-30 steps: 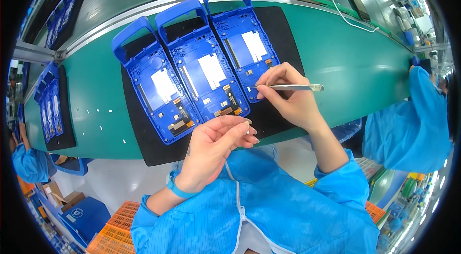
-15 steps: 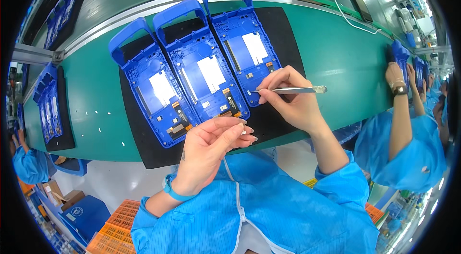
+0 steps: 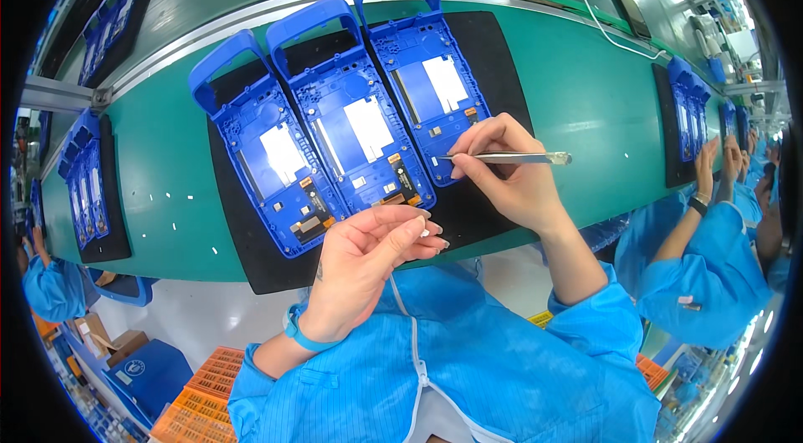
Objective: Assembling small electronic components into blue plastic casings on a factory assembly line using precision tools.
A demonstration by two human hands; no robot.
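Note:
My right hand (image 3: 512, 175) grips metal tweezers (image 3: 529, 158), their tip at the lower part of the right blue plastic housing (image 3: 418, 40), beside a small white piece on it. My left hand (image 3: 368, 255) is closed in a pinch on a small white piece (image 3: 425, 233), near the lower edge of the middle blue housing (image 3: 314, 90). The left blue housing (image 3: 242, 127) lies next to it. All three have an arched handle at the far end, a white rectangular sheet inside and small electronic parts. Under them is a black mat (image 3: 506, 75).
Several white bits (image 3: 176, 227) lie on the green table (image 3: 155, 154) to the left. More housings rest on a left mat (image 3: 113, 192) and a right mat (image 3: 667, 138). A co-worker's hands (image 3: 707, 171) are at the right. A white cable (image 3: 585, 8) crosses the far side.
The tweezers' tip has barely shifted, and my left hand stays in place. At right, the co-worker's hands have drawn back from the blue housings, and their arm has lowered.

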